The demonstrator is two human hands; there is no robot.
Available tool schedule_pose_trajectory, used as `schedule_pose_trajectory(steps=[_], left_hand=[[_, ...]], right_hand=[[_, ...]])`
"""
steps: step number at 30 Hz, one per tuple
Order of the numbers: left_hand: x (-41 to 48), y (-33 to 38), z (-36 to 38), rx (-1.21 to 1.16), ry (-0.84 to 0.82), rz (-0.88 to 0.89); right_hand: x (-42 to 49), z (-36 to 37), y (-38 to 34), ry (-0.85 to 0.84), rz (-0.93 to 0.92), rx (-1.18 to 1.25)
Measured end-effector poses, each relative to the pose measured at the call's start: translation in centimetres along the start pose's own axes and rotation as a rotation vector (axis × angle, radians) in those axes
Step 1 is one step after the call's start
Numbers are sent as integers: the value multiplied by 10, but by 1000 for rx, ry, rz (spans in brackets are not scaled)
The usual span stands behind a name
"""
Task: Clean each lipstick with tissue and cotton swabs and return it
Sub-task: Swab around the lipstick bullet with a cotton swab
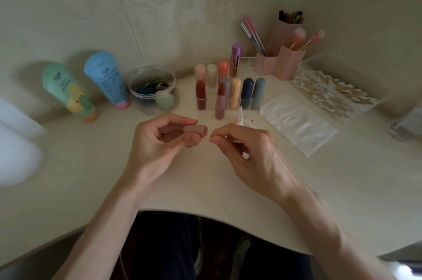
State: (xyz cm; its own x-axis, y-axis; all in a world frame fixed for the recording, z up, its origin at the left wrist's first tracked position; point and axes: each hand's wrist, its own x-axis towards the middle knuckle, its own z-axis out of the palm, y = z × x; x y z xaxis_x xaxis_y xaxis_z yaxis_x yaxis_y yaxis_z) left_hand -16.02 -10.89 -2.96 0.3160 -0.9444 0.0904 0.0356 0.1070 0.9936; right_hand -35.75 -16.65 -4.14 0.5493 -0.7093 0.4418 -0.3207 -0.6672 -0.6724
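Note:
My left hand [159, 142] holds a dusty-pink lipstick cap [196, 131] sideways, its open end facing right. My right hand [249, 154] pinches a cotton swab [211, 139] by the stick, with its tip just outside the cap's mouth. The matching open lipstick [220, 103], red bullet up, stands on the table in front of the clear organiser [249, 100], which holds several capped lipsticks. A crumpled tissue with red stains [245, 121] lies behind my right hand.
A folded white tissue [299, 122] lies right of centre, and a clear box of cotton swabs [331, 90] stands behind it. Pink brush holders [287, 62] are at the back. A round tub of sponges [151, 90] and two tubes [107, 78] stand at the left.

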Motion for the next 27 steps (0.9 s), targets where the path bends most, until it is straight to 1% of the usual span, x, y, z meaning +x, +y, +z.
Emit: schedule_pose_trajectory(steps=[6,11,17,27], left_hand=[[0,1,1,-17,-5,7],[0,1,3,-21,-13,13],[0,1,4,-23,-30,19],[0,0,3,0,-35,23]], right_hand=[[0,1,-2,4,57,90],[0,2,-4,31,72,72],[-1,1,-5,25,110,76],[-1,2,-8,60,113,47]])
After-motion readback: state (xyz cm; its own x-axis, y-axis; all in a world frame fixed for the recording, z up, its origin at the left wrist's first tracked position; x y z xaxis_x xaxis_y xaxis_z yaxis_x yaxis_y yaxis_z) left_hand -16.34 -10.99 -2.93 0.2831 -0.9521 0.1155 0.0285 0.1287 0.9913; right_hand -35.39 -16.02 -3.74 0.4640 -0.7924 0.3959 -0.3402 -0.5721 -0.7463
